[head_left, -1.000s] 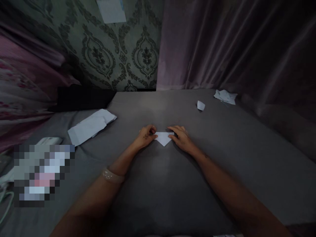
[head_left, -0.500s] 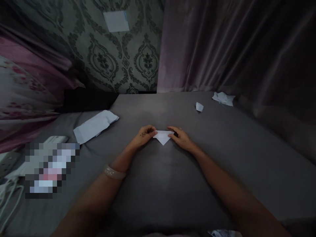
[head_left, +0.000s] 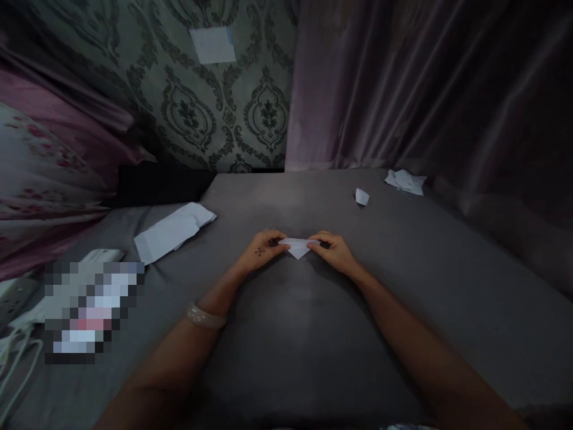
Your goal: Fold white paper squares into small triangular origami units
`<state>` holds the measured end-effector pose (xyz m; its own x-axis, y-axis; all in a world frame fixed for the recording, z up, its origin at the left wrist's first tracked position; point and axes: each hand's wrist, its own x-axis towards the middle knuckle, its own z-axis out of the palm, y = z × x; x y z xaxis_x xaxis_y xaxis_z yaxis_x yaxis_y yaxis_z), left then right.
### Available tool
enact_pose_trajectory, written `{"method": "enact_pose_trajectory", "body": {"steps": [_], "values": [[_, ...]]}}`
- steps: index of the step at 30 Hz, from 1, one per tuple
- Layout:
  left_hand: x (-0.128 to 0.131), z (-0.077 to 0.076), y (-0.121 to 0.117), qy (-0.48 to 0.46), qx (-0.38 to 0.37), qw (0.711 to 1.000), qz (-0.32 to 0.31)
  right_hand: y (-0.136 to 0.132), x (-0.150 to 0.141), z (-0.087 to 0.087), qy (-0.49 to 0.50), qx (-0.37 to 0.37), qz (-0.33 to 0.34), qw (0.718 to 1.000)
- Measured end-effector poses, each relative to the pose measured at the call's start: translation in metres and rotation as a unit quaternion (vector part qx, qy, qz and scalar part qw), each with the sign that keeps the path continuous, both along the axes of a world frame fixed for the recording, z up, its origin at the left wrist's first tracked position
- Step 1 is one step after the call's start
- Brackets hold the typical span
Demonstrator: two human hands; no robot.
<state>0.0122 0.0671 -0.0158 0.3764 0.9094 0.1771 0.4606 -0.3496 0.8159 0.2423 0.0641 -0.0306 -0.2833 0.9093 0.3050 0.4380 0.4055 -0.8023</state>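
Observation:
A small folded piece of white paper (head_left: 298, 249) is between my two hands, its point facing me and its straight edge away from me. My left hand (head_left: 265, 248) pinches the left corner between thumb and fingers. On the other side, my right hand (head_left: 332, 249) grips the right corner the same way, thumb on the near face. The fingertips behind the paper are partly hidden. Beneath the hands lies a grey bed sheet (head_left: 295, 334).
White paper sheets (head_left: 168, 233) lie on the left, near a dark cushion-like item (head_left: 161, 184). A small folded paper (head_left: 362, 197) and crumpled papers (head_left: 405, 181) sit at the back right. A power strip (head_left: 15, 297) with cables and a blurred-out object (head_left: 94, 310) are at far left.
Both hands now pinch the paper's corners, where the right fingers were more spread before. The paper's far edge looks tilted up and its visible triangle shorter. The camera view has shifted slightly.

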Motion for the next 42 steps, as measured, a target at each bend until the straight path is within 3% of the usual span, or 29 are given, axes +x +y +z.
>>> {"method": "enact_pose_trajectory", "body": {"steps": [3, 7, 11, 15, 19, 23, 26, 30, 36, 42], "values": [[0.000, 0.003, -0.003, 0.087, 0.155, 0.984, 0.006, -0.003, 0.000, 0.002, -0.043, 0.121, -0.018, 0.991], [-0.002, 0.004, -0.009, 0.236, 0.304, 0.923, -0.019, -0.012, 0.000, 0.006, -0.186, 0.243, -0.037, 0.951], [-0.001, 0.000, -0.011, 0.347, 0.348, 0.869, -0.046, -0.017, -0.002, 0.008, -0.315, 0.279, -0.016, 0.907], [0.003, -0.003, -0.011, 0.390, 0.329, 0.857, -0.075, -0.019, -0.005, 0.005, -0.375, 0.272, 0.017, 0.886], [0.003, -0.003, -0.014, 0.391, 0.287, 0.869, -0.098, -0.022, -0.003, 0.002, -0.376, 0.236, 0.041, 0.895], [0.000, -0.004, -0.015, 0.354, 0.236, 0.899, -0.100, -0.021, 0.003, -0.004, -0.305, 0.172, 0.044, 0.936], [0.000, -0.006, -0.013, 0.291, 0.181, 0.937, -0.066, -0.015, 0.007, -0.009, -0.223, 0.115, 0.037, 0.967], [0.000, -0.011, -0.007, 0.203, 0.099, 0.974, -0.004, -0.008, 0.010, -0.015, -0.147, 0.052, 0.022, 0.988], [-0.003, -0.016, -0.001, 0.140, 0.012, 0.988, 0.058, -0.002, 0.010, -0.020, -0.089, -0.014, -0.033, 0.995], [-0.004, -0.018, 0.002, 0.138, -0.004, 0.988, 0.071, 0.000, 0.007, -0.020, -0.076, -0.038, -0.071, 0.994]]}}
